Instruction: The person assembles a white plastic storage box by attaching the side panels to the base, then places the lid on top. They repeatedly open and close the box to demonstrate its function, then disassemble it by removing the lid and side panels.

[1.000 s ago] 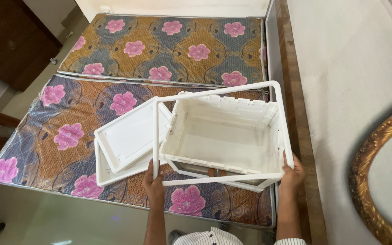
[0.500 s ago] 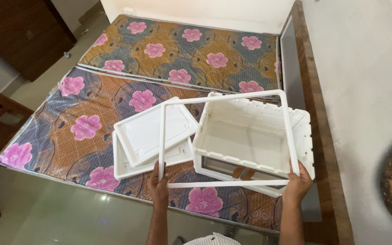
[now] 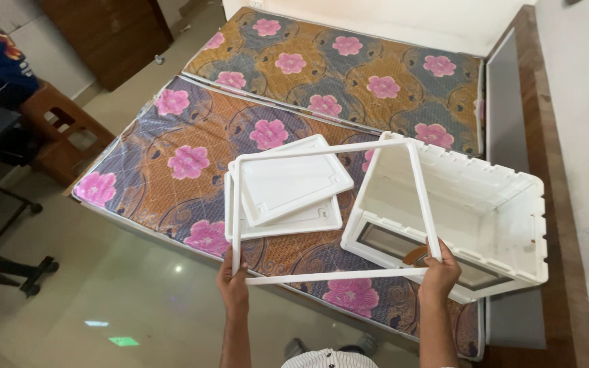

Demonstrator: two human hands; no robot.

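Between the two hands hangs a white rectangular frame (image 3: 328, 208), held up off the floral mattress (image 3: 192, 143) and tilted away from the person. The left hand (image 3: 233, 283) is closed around the frame's near left corner, and the right hand (image 3: 438, 272) is closed around its near right corner, so the near rail runs straight across from one hand to the other. The two side rails reach forward from the hands to the far rail, which sits above the things lying on the mattress.

Just ahead of the right hand, and partly seen through the frame's right side, lies a white open box (image 3: 472, 218), resting at a slant with its opening turned up and toward the person. Its long axis runs from ahead of the right hand out to the right, so the right hand is clearly the nearer one; the frame's right rail crosses the box's left end. Ahead of the left hand, seen through the frame, two flat white trays (image 3: 288, 191) lie stacked on the mattress, the upper one skewed on the lower. The frame looks clear of the trays; whether it touches the box I cannot tell.
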